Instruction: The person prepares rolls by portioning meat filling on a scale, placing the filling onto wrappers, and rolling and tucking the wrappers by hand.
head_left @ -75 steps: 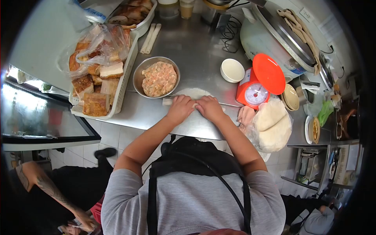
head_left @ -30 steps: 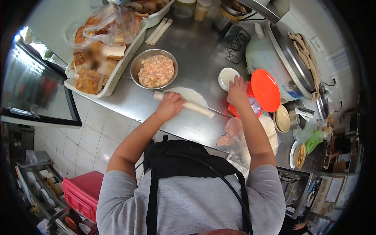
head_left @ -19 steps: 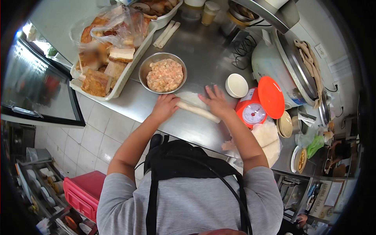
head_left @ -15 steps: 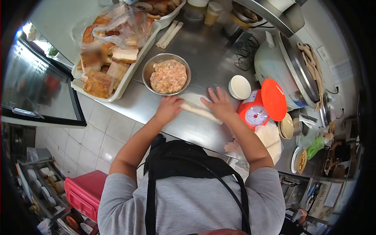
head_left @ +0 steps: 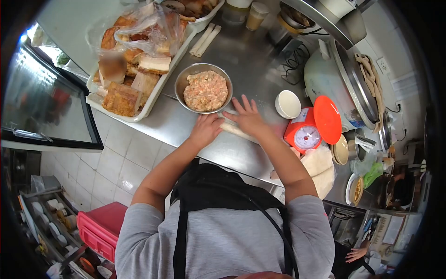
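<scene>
A thin pale roll of wrapper (head_left: 238, 131) lies on the steel counter just in front of me. My left hand (head_left: 205, 131) is closed over its left end, fingertips bent down against it. My right hand (head_left: 248, 120) rests across the roll with its fingers spread and the palm down, close beside the left hand. Beyond my hands stands a steel bowl (head_left: 178, 93) with a mound of pinkish minced filling (head_left: 205, 90). Two similar pale rolls (head_left: 205, 41) lie side by side farther back. What is inside the roll under my hands cannot be seen.
A white tray (head_left: 155, 93) of roasted meat pieces stands at the left. On the right are a white bowl (head_left: 288, 104), a red scale (head_left: 302, 132) and a stack of pale sheets (head_left: 318, 167). A co-worker's hand (head_left: 356, 254) shows at the lower right.
My right hand has slid left toward my left hand. The flat wrapper sheet beyond the roll no longer shows. The view has shifted slightly, and a co-worker's hand now shows more plainly.
</scene>
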`<state>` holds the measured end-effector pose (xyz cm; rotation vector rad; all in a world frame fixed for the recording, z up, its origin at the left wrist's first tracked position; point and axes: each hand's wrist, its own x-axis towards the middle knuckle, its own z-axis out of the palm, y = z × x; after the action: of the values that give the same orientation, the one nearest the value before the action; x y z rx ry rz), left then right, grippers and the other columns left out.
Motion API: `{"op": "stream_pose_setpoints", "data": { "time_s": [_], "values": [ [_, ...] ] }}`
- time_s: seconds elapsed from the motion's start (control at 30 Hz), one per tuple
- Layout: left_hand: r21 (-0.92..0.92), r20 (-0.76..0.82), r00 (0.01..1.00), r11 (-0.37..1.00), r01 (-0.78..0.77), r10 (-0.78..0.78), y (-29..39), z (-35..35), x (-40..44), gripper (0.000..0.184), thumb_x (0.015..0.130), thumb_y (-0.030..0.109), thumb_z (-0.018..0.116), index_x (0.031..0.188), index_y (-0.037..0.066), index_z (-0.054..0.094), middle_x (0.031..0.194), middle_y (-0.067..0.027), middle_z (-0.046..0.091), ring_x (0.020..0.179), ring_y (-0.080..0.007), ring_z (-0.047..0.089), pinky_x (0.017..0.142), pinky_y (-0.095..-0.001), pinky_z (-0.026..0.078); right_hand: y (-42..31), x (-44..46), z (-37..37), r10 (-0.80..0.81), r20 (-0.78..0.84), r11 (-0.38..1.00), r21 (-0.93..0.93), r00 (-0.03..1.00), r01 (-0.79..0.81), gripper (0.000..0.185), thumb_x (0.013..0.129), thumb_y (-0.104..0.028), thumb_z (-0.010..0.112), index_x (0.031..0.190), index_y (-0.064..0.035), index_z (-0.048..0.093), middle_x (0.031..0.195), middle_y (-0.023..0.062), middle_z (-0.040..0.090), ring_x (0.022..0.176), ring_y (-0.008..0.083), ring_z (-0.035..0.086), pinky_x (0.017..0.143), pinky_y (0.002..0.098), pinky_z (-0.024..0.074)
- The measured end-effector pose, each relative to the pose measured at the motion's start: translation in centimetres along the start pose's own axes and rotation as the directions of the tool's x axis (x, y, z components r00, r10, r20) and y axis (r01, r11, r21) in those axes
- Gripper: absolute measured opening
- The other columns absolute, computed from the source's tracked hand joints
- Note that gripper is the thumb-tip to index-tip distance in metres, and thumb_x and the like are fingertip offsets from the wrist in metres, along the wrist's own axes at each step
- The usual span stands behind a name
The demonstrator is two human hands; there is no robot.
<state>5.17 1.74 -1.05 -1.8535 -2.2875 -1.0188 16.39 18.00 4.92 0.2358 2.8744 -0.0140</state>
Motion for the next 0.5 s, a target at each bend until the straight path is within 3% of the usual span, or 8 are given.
{"op": "stream_pose_setpoints", "data": {
  "time_s": [0.17,0.23,0.3,0.4,0.43,0.5],
  "values": [
    [-0.015,-0.018,1.000,1.000,0.005,-0.005,-0.1,0.2,-0.1,0.036,0.067,0.017,0.070,0.102,0.011,0.062,0.099,-0.0048,0.052,0.099,-0.0232,0.047,0.085,-0.0375,0.037,3.6,-3.6,0.8,0.125,-0.084,0.989,-0.072,0.989,-0.132,0.041,0.086,-0.018,0.042,0.124,-0.0341,0.049,0.145,0.0110,0.019,0.134,0.0353,0.012,0.107,0.0533,0.0100],
    [0.019,-0.051,0.999,1.000,0.017,-0.016,0.6,-0.4,-0.2,0.036,0.068,0.016,0.069,0.102,0.011,0.061,0.099,-0.0058,0.052,0.098,-0.0242,0.048,0.085,-0.0377,0.037,6.4,-5.2,0.7,0.355,-0.243,0.928,-0.021,0.903,-0.371,0.042,0.079,-0.014,0.048,0.119,-0.0228,0.052,0.143,0.0135,0.023,0.132,0.0357,0.018,0.106,0.0533,0.0129],
    [0.050,-0.078,0.995,0.997,0.058,-0.054,0.9,-0.8,-0.3,0.035,0.069,0.014,0.068,0.103,0.010,0.061,0.100,-0.0071,0.052,0.098,-0.0255,0.048,0.086,-0.0382,0.037,8.6,-6.1,0.2,0.551,-0.380,0.817,0.065,0.743,-0.573,0.044,0.071,-0.011,0.055,0.115,-0.0115,0.056,0.140,0.0160,0.026,0.130,0.0362,0.023,0.105,0.0532,0.0158],
    [0.057,-0.089,0.986,0.988,0.144,-0.139,0.3,-1.3,-1.1,0.035,0.070,0.012,0.067,0.104,0.008,0.060,0.103,-0.0092,0.053,0.100,-0.0276,0.048,0.088,-0.0394,0.037,9.4,-6.3,-0.2,0.739,-0.040,0.665,-0.121,0.673,-0.737,0.042,0.070,-0.009,0.056,0.112,-0.0057,0.056,0.137,0.0184,0.029,0.127,0.0373,0.027,0.104,0.0533,0.0191],
    [0.038,-0.092,0.983,0.986,0.165,-0.161,-0.2,-1.3,-1.3,0.036,0.070,0.012,0.066,0.104,0.007,0.060,0.104,-0.0097,0.053,0.100,-0.0282,0.048,0.088,-0.0399,0.037,9.0,-6.4,-0.1,0.733,-0.239,0.648,-0.037,0.637,-0.761,0.041,0.068,-0.008,0.057,0.109,-0.0096,0.058,0.133,0.0194,0.035,0.126,0.0360,0.031,0.103,0.0512,0.0225],
    [0.014,-0.114,0.976,0.982,0.188,-0.185,-0.5,-1.3,-1.4,0.036,0.070,0.011,0.066,0.104,0.007,0.059,0.106,-0.0104,0.053,0.102,-0.0289,0.048,0.088,-0.0406,0.037,8.1,-6.0,-1.4,0.605,-0.324,0.796,0.244,0.727,-0.554,0.040,0.067,-0.006,0.058,0.107,-0.0126,0.060,0.132,0.0181,0.038,0.125,0.0348,0.032,0.103,0.0495,0.0238]
  ]
}}
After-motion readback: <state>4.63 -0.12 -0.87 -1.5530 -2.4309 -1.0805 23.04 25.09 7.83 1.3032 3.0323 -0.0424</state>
